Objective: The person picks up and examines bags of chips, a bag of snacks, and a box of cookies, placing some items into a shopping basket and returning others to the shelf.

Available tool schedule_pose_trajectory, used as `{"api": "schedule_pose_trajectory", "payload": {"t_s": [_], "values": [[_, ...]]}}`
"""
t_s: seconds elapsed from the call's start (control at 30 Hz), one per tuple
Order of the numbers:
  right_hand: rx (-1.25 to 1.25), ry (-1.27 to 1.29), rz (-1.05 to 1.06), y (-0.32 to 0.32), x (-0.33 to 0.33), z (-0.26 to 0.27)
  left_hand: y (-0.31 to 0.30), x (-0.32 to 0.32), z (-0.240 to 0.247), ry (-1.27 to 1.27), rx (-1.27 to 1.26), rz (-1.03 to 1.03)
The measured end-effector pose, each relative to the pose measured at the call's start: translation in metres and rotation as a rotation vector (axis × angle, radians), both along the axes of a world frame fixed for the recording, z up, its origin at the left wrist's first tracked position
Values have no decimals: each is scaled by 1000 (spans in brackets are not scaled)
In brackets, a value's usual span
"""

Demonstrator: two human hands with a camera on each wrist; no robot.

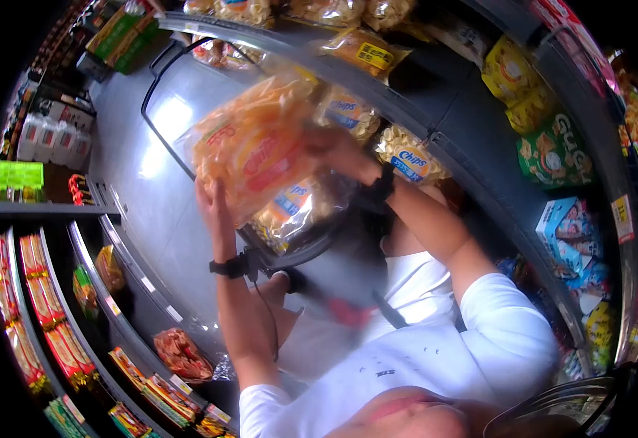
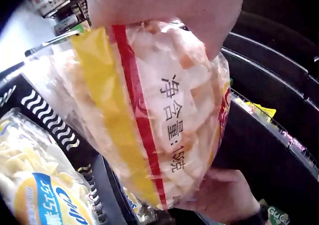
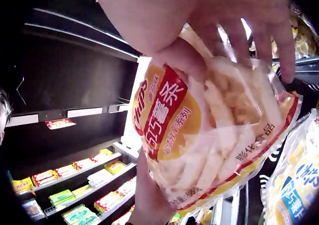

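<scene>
A clear bag of chips [image 1: 249,146] with a red and orange label is held up between both hands. My left hand [image 1: 215,212] grips its near left edge, and in the left wrist view that hand [image 2: 169,5] covers the top of the bag [image 2: 169,120]. My right hand [image 1: 337,153] holds the opposite edge. In the right wrist view its thumb lies on the labelled front and its fingers [image 3: 284,55] reach over the bag's edge. Below is a black basket [image 2: 42,110] holding a blue-labelled chips bag [image 2: 40,180].
The basket's thin handle [image 1: 146,109] stands up at the left. Blue-labelled chips bags [image 1: 410,157] line the right side, beside dark shelving [image 1: 472,139] with green and yellow snack bags. Low shelves [image 1: 78,292] of red packets run along the left, across a grey floor [image 1: 129,131].
</scene>
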State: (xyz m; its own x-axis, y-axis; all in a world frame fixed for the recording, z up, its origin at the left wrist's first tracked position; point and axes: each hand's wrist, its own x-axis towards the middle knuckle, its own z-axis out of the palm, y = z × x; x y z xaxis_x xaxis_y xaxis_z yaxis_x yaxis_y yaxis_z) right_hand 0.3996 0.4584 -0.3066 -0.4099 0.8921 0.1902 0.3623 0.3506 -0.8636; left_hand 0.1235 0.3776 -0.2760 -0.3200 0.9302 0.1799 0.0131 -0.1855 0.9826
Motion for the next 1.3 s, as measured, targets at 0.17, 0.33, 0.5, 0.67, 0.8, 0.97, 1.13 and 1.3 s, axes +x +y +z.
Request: {"api": "schedule_pose_trajectory", "payload": {"t_s": [0.17,0.33,0.5,0.67,0.8,0.97,1.13,1.3], "values": [[-194,348,10,-18,16,35,1,1,-8,73,36,10],[42,338,-192,-17,28,26,7,24,-5,89,60,21],[96,508,-187,-26,47,41,24,66,-5,82,236,116],[176,426,-350,-35,70,61,32,107,8,56,324,76],[87,442,-504,-62,87,83,47,119,-5,195,516,114],[77,591,-676,-74,123,72,50,130,25,425,607,-138],[-56,842,-744,-75,154,93,47,126,19,500,520,-183],[-5,842,-802,-70,195,103,42,120,14,476,370,-339]]}}
